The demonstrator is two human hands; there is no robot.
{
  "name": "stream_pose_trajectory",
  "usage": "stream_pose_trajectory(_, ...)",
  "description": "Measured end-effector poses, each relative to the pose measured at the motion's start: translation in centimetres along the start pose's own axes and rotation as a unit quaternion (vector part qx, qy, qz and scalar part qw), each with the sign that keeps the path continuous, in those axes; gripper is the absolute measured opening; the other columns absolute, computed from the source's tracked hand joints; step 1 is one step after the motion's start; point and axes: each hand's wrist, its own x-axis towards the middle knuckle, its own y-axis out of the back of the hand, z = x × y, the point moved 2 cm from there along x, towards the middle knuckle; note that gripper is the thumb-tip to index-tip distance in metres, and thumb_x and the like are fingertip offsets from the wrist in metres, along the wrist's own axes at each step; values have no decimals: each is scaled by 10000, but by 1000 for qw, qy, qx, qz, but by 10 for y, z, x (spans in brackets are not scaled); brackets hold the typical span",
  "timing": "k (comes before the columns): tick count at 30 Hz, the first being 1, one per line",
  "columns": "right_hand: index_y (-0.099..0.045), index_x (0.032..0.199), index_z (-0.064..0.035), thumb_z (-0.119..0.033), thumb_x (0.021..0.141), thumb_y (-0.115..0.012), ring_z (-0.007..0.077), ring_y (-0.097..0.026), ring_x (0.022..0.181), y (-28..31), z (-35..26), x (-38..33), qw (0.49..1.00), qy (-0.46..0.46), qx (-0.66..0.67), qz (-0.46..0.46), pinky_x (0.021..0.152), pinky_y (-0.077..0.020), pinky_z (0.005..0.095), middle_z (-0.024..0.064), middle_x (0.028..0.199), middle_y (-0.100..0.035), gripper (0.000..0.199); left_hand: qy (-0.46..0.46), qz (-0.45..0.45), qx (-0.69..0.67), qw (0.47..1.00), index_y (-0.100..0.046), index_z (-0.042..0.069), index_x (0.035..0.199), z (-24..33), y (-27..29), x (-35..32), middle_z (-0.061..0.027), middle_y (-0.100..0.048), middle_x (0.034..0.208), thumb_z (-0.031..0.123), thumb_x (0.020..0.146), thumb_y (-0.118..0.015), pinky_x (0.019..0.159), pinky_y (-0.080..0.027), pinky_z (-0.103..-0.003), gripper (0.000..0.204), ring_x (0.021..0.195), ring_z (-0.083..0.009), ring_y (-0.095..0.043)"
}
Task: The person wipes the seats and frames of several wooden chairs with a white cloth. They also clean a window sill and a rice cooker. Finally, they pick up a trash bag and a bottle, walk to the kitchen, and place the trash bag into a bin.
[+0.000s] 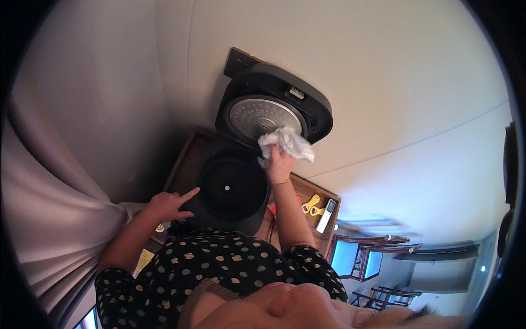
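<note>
The cloth (287, 142) is a crumpled white wad, soft, light and easily squashed; it looks best held bunched in the fist, as it is now. The right hand (278, 163) is clenched around it and presses it to the lower edge of the lid (272, 107), just beside the round metal plate (262, 116); the lid stands open and, judged by its hinge, may give under pressure. The left hand (169, 205) rests at the cooker (229, 189) rim, forefinger out, the rest curled, grasping nothing. The cooker sits on a wooden tray (185, 159); yellow tools (311, 204) and a remote (326, 215) lie to the right, apart from the hands; a curtain (49, 186) hangs at left, clear of the work.
</note>
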Motion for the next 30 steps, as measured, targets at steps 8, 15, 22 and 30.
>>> stream_pose_trajectory(8,-576,1092,-80,-13,679,-673,443,-533,1035,-2,15,-17,997,-11,62,41,928,-400,517,224,1103,-572,430,-26,24,12,999,-141,372,1478,-1,5,7,-160,-630,927,566,830,-582,773,-525,-405,808,830,-304,-648)
stream_pose_trajectory(15,-468,1246,-37,37,582,-713,461,-395,1170,25,-45,64,980,-175,59,78,1005,-332,490,301,1297,-361,711,-17,8,-21,1000,-152,340,1482,3,2,2,-191,-629,928,530,815,-623,812,-500,-437,838,858,-339,-638)
stream_pose_trajectory(22,-448,1291,6,-22,635,-667,425,-498,1058,-21,-86,81,998,-18,59,-1,905,-430,469,278,1289,-412,692,-39,44,2,998,-172,362,1474,0,-2,0,-159,-636,852,561,806,-611,738,-531,-410,823,775,-301,-654)
stream_pose_trajectory(30,-575,1173,-63,-108,762,-551,223,-585,882,5,-61,83,977,136,-61,-154,672,-508,345,59,1198,-511,414,-30,23,-8,999,-159,364,1477,3,1,-3,-164,-635,884,546,820,-606,764,-525,-411,815,803,-293,-650)
